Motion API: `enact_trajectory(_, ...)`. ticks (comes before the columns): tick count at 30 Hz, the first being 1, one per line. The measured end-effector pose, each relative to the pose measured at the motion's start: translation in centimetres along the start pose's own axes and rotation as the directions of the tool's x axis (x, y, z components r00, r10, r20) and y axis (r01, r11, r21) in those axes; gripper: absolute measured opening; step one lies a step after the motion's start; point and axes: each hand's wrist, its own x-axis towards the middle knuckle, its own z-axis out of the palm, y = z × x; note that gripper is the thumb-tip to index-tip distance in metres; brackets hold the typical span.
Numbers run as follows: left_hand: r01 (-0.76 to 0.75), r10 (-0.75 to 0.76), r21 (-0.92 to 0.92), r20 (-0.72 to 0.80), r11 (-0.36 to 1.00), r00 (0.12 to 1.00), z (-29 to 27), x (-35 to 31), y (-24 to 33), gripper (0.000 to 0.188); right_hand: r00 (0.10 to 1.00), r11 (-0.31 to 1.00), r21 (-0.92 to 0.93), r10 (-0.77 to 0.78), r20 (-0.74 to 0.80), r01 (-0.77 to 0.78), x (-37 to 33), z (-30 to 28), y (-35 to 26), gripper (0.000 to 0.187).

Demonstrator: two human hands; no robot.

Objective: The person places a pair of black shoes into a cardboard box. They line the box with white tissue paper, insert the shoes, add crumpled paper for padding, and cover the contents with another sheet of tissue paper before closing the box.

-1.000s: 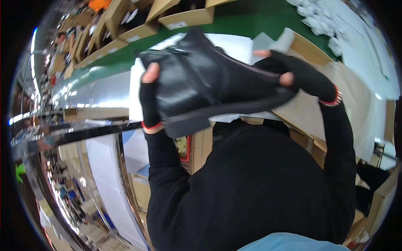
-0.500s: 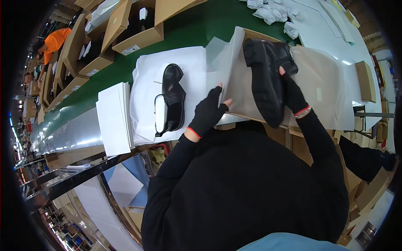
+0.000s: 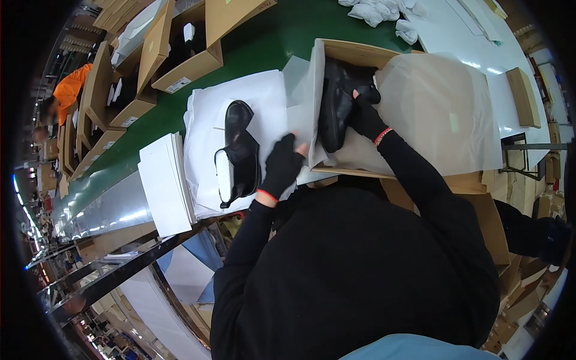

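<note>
A black leather ankle boot (image 3: 336, 102) lies along the left side inside an open cardboard box (image 3: 360, 55) lined with thin translucent paper (image 3: 438, 108). My right hand (image 3: 367, 118), in a black fingerless glove, grips this boot near its ankle. My left hand (image 3: 282, 165), gloved the same way, is just outside the box's left wall with thumb and fingers apart, holding nothing; its fingertips are slightly blurred. Left of it, the other black boot (image 3: 245, 169), with white stuffing in its opening, rests on its side on white paper sheets (image 3: 270, 96).
A stack of white sheets (image 3: 163, 186) stands at the table's left edge. Several open boxes (image 3: 186, 75) holding black footwear line the green surface at the far left. Crumpled white paper (image 3: 372, 11) lies at the back. A person in orange (image 3: 71, 90) is at far left.
My right hand has carried the boot left and down into the box, turning it from sole-up onto its side. My left hand has drawn slightly away from the box's edge.
</note>
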Motion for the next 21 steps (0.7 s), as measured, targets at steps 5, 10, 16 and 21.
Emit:
enact_trajectory(5, -0.123, 0.239, 0.650, -0.092, 0.749, 0.967, 0.8, 3.3, -5.0, 0.047, 0.995, 0.993, -0.061, 0.097, -0.003, -0.097, 1.0, 1.1, 0.3, 0.067)
enact_trajectory(10, -0.131, 0.163, 0.131, -0.274, 0.983, 0.948, -2.6, 7.7, 0.2, 0.021, 0.835, 0.884, -0.415, -0.052, -0.548, -0.217, -3.2, 8.1, -1.8, 0.061)
enact_trajectory(16, -0.773, 0.783, -0.159, 0.007, 0.614, 0.621, 4.2, 3.8, 15.0, 0.033, 0.581, 0.036, -0.814, -0.718, 0.383, 0.580, -8.4, 10.7, -9.0, 0.042)
enact_trajectory(21, -0.780, 0.829, -0.312, 0.049, 0.543, 0.558, 2.9, 1.1, 15.1, 0.039, 0.616, -0.213, -0.665, -0.257, 0.745, 0.716, -16.2, 23.0, -7.4, 0.053)
